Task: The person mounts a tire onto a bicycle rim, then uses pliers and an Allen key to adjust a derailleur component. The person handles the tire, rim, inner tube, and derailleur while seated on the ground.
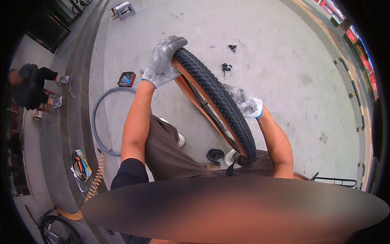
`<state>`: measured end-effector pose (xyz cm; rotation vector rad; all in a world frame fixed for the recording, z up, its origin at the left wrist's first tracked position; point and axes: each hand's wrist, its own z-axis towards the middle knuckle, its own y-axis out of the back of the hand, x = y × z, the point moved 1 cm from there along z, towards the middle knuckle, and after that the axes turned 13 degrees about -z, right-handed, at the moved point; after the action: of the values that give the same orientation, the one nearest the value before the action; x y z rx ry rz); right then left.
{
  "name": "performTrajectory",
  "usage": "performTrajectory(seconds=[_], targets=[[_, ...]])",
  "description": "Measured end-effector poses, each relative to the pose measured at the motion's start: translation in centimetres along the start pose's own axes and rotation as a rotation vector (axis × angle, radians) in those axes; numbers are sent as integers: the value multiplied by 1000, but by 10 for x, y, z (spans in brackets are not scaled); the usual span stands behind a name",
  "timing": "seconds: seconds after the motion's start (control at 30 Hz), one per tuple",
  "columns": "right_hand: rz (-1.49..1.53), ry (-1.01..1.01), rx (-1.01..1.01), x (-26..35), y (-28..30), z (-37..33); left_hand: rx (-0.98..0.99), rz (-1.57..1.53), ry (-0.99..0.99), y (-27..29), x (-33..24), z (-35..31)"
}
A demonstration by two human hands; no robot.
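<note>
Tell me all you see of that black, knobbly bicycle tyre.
The black, knobbly, rubbery-looking bicycle tyre has brown sidewalls and indistinct dark parts inside. It slants nearly edge-on, upper end leftward. The left hand, in a grey-white glove, grips its top; the similarly gloved right hand is at its right side, fingers hidden.

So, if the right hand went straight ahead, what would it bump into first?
Most likely the bike tire: the right hand points left at it, though hidden fingertips make depth unclear.

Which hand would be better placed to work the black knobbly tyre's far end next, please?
Probably the left hand: it holds the black knobbly tyre there; the right hand sits nearer the body.
</note>
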<state>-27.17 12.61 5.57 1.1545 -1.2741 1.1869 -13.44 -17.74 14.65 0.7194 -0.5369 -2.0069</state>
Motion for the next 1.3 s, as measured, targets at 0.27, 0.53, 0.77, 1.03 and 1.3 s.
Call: performTrajectory(seconds=[0.27,0.53,0.77,1.03,1.3], targets=[[-284,-288,55,21,92,-25,82,155,115,0,0,-2],[-331,-349,6,62,112,-50,291,237,308,-20,-26,21],[-401,-302,-97,62,125,-71,307,193,227,-30,-33,38],[-1219,-182,-793,107,93,-96,539,195,292,-37,-46,66],[-839,-32,-751,48,-56,-36,612,235,253,-63,-87,87]])
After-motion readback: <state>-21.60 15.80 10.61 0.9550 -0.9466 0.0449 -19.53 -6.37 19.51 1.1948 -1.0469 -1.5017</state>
